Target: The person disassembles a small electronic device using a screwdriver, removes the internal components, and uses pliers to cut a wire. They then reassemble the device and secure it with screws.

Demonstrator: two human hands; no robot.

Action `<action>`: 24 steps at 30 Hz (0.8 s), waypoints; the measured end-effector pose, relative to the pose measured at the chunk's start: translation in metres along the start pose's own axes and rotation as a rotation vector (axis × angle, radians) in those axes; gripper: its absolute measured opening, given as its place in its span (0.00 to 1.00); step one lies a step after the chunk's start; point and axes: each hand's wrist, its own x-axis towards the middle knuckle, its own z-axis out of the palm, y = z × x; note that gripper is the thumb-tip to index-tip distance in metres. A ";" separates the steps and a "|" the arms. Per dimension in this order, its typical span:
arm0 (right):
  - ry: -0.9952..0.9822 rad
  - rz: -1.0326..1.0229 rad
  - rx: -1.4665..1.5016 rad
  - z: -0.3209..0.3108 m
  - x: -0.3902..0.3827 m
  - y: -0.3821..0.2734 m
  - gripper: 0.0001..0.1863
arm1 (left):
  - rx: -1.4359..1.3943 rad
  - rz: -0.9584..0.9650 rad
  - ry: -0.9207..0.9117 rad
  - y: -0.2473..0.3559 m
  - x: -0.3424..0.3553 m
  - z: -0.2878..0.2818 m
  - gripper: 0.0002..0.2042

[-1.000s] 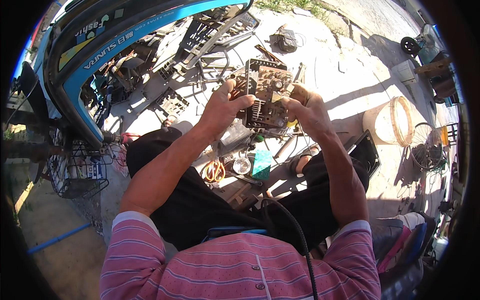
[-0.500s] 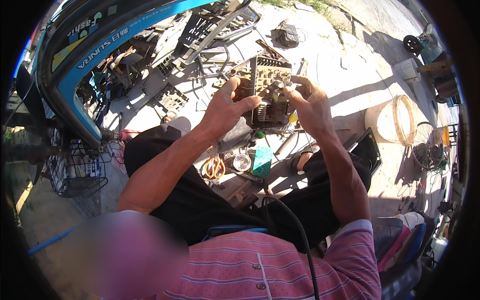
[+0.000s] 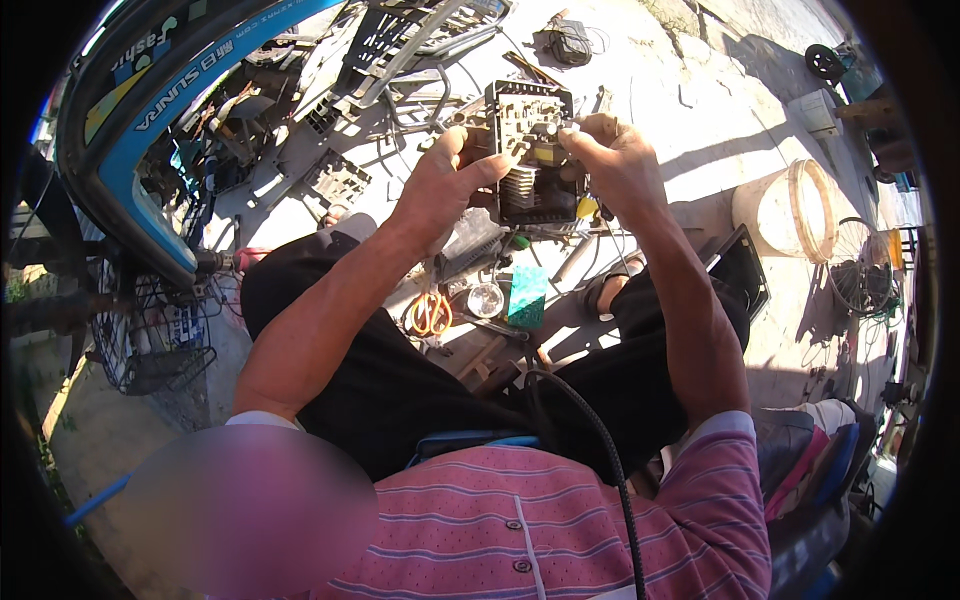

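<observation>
Both my hands hold up an open black plastic case [image 3: 498, 130] over the ground in front of me. A tan circuit board [image 3: 520, 118] packed with parts fills its far end, with a yellow block-shaped component [image 3: 550, 153] and a finned silver piece [image 3: 519, 187] lower down. My left hand [image 3: 440, 188] grips the case's left side, thumb across its edge. At the right side, my right hand [image 3: 622, 170] is closed on the case, thumb and forefinger near the board's edge; its other fingers are partly hidden.
Orange-handled scissors [image 3: 430, 314], a round clear dish [image 3: 485, 300] and a green rectangular piece [image 3: 527, 296] lie between my legs. Dismantled frames and plastic parts [image 3: 400, 70] are heaped ahead to the left, beside a blue-and-black panel [image 3: 160, 190]. A whitish bucket [image 3: 775, 212] lies at the right.
The case has tipped so its inside faces me more squarely, and the finned piece shows more fully. Both hands still hold it. The whole view has shifted slightly.
</observation>
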 end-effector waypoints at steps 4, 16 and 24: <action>0.039 -0.007 0.074 0.004 -0.001 -0.004 0.16 | -0.027 -0.004 -0.016 -0.003 0.002 -0.006 0.22; 0.203 -0.207 -0.142 0.003 0.001 0.004 0.18 | -0.096 -0.029 -0.085 -0.004 0.004 -0.010 0.19; 0.218 -0.251 -0.216 0.002 -0.001 -0.003 0.18 | -0.068 -0.053 -0.115 -0.003 0.005 -0.012 0.24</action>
